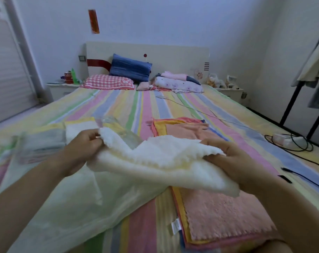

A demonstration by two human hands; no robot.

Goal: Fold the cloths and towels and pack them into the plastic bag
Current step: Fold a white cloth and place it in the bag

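I've got the white towel [155, 161] held above the bed [136, 106], over the plastic bag [73, 198]. It looks soft, light and floppy, and sags mid-span. Left hand [82, 145] pinches the nine o'clock corner, right hand [233, 157] fingers curl round the three o'clock edge. Corners look the best hold.
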